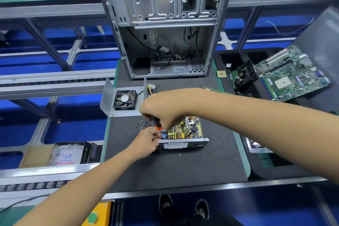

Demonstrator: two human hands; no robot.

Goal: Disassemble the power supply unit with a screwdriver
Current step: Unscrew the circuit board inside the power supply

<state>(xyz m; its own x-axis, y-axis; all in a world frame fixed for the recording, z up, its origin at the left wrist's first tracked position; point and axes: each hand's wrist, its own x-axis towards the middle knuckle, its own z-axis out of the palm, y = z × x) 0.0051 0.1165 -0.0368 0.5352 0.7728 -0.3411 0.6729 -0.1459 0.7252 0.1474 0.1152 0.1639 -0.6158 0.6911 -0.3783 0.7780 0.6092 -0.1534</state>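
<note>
Fingers of the right hand wrap the screwdriver, held upright so its tip drops at the near left corner of the supply, apparently onto a board screw. The left hand pinches that same corner with narrowed fingers, probably to steady the unit against the turning. It sits mid-worktop, lid off, its circuit board bared inside the open metal base. The removed cover lies just beyond, cradling the fan, with loose screws gathered between the two. Behind stands the gutted case, holding only stray cables. To the right, a black foam tray keeps a motherboard and a cooler.
</note>
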